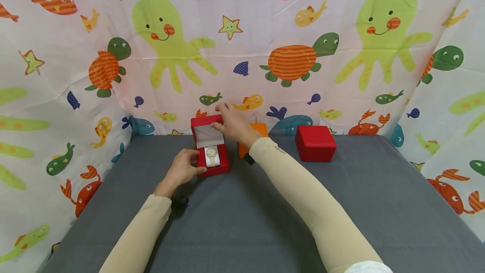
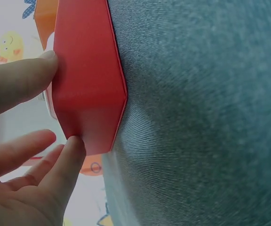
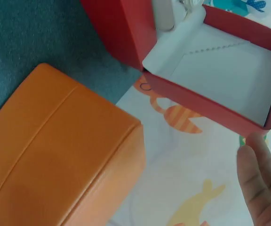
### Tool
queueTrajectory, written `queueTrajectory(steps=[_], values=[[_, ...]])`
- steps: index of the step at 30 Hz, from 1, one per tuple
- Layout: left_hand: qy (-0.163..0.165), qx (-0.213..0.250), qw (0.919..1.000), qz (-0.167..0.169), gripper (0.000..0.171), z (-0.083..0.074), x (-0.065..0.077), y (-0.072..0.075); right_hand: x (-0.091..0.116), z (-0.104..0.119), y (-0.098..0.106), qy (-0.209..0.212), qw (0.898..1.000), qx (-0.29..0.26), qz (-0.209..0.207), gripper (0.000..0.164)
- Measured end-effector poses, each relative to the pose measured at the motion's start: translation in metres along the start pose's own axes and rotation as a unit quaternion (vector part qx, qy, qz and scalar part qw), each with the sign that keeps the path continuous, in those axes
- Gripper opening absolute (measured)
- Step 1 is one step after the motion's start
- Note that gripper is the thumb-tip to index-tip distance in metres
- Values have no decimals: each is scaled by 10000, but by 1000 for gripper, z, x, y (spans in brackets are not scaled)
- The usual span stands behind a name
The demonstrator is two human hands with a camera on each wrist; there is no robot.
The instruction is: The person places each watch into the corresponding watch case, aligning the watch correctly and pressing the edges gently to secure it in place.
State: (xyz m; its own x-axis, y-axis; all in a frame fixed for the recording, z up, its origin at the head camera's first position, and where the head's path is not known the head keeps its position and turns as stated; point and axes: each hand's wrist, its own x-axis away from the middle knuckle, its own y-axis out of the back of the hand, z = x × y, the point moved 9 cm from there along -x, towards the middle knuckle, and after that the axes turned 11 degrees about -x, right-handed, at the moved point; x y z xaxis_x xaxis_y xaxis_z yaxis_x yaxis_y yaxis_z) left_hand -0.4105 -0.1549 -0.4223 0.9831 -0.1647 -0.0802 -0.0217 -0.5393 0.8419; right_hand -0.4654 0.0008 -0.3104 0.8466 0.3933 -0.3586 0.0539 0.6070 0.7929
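Note:
A red watch box (image 1: 225, 162) stands on the table with its lid (image 1: 206, 135) raised, showing a pale lining. Inside, a wristwatch (image 1: 211, 153) with a light dial and band sits on a white cushion. My left hand (image 1: 182, 168) holds the box at its front left corner. In the left wrist view its thumb (image 2: 27, 77) lies on the front rim and one fingertip touches the side. My right hand (image 1: 238, 126) is at the upper right of the lid. Its extended fingers (image 3: 255, 174) reach the lid's corner in the right wrist view.
An orange box (image 3: 60, 146) stands right of the watch box, partly hidden by my right arm in the head view. Farther right sits a closed red box (image 1: 315, 143). Behind the grey-covered table (image 1: 242, 231) hangs a curtain (image 1: 246, 7) printed with sea animals.

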Motion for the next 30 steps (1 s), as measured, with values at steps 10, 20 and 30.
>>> queueTrajectory(steps=[10,20,30], values=[[358,215,9990,168,69,8,0,-5,-9,-2,-19,222,9943,546,888,52],[423,330,9984,183,69,13,4,-6,-4,5,-23,162,9909,502,1236,52],[453,470,9976,249,69,12,3,-9,14,8,-24,318,9847,229,1696,49]])
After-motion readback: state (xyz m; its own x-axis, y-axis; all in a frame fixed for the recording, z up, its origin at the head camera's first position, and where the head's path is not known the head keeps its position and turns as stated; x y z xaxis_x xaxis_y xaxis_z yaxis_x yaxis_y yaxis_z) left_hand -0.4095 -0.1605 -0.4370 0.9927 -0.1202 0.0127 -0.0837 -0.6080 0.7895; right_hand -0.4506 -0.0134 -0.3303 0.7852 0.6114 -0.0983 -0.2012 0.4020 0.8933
